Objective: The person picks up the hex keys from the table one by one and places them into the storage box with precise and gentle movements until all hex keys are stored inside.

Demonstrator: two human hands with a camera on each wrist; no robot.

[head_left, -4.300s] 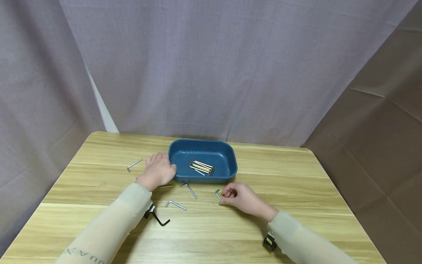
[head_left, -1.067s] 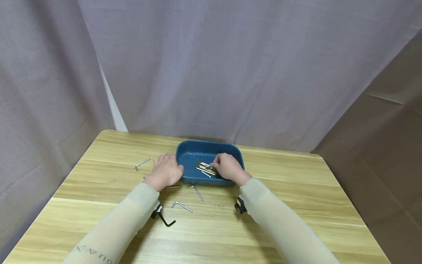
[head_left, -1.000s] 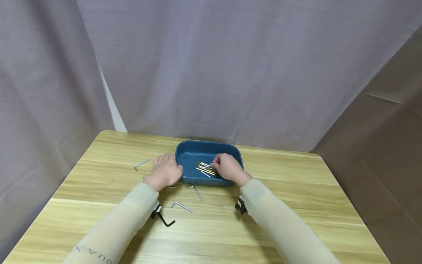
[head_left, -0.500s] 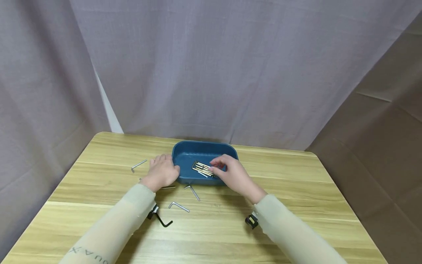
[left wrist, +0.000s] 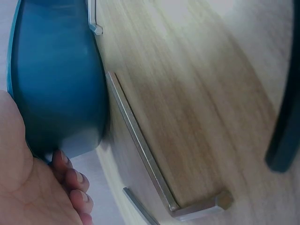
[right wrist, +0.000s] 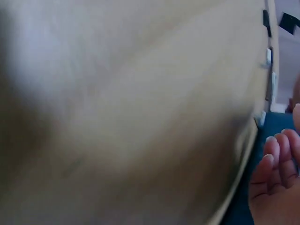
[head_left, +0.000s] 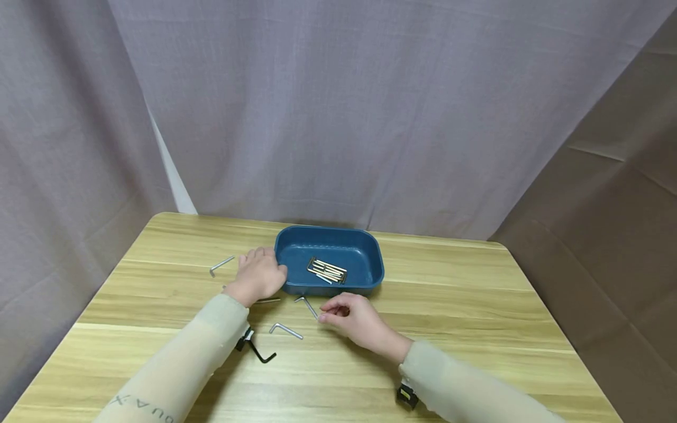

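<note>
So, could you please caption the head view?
Left hand holds blue plastic tray; right hand reaches a silver hex key.

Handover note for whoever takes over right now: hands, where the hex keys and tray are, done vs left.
Left hand: holds the near-left corner of the blue tray.
Right hand: empty, fingers loosely curled, fingertips at the end of a silver hex key lying just in front of the tray.
Done: a bundle of hex keys lies in the tray.
Left on the table: that key, another silver one, a black one, one at far left, one partly under the left hand.
</note>
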